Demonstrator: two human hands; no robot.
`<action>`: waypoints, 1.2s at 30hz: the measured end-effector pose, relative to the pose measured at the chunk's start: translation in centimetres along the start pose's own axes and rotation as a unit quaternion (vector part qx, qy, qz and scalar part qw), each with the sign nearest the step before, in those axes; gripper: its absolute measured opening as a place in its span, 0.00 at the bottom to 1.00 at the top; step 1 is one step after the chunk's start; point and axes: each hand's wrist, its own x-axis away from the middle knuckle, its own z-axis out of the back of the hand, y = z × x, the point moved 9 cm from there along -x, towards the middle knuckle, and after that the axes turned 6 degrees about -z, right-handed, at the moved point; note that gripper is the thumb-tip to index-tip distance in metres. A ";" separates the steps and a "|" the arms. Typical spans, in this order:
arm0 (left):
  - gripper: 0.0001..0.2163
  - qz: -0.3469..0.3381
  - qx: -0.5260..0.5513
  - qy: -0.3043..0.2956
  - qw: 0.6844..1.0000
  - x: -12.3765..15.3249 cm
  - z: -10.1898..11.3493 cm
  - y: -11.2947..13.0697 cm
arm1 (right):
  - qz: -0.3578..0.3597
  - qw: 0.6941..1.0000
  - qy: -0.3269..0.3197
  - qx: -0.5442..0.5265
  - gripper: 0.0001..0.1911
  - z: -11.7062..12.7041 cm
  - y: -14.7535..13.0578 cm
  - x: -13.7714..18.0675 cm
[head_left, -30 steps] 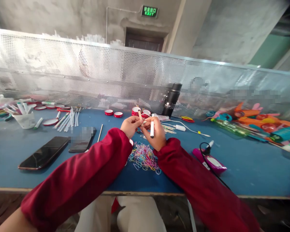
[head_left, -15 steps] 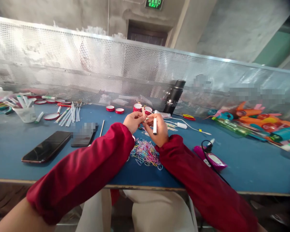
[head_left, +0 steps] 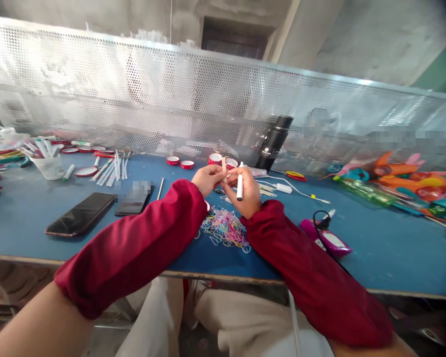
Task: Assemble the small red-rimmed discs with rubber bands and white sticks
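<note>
With the pale stick (head_left: pixel 224 163) as clock centre, a dark phone (head_left: pixel 82 214) lies between 8 and 9 o'clock, and the left hand (head_left: pixel 207 179), at 9, pinches the stick between fingertips. Coloured bands (head_left: pixel 226 227) heap at 6; at 4 the right hand (head_left: pixel 250 193) clasps a white marker (head_left: pixel 240 186), its contact with the stick unclear, so the step seems fine fingertip handling, calling next for a steady pinch. The black bottle (head_left: pixel 275 144) at 2 bears pale markings too small to read.
</note>
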 end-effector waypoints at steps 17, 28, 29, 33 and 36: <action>0.06 0.019 0.002 0.000 1.000 -0.1 0.1 -1.0 | -0.011 1.000 -0.005 0.023 0.13 0.1 -0.3 0.3; 0.05 0.044 -0.004 -0.003 0.999 0.2 0.0 -0.9 | -0.015 1.000 -0.014 0.021 0.12 0.1 0.5 0.4; 0.05 0.046 -0.001 -0.002 0.999 0.2 0.0 -0.9 | -0.015 1.000 -0.014 0.022 0.12 0.1 0.5 0.4; 0.03 0.055 0.020 0.011 0.998 0.4 0.0 -0.8 | -0.017 1.000 -0.012 0.018 0.12 0.1 0.4 0.4; 0.05 0.038 0.030 0.027 0.998 0.5 0.1 -0.2 | -0.018 1.000 -0.004 0.023 0.12 0.2 0.1 0.4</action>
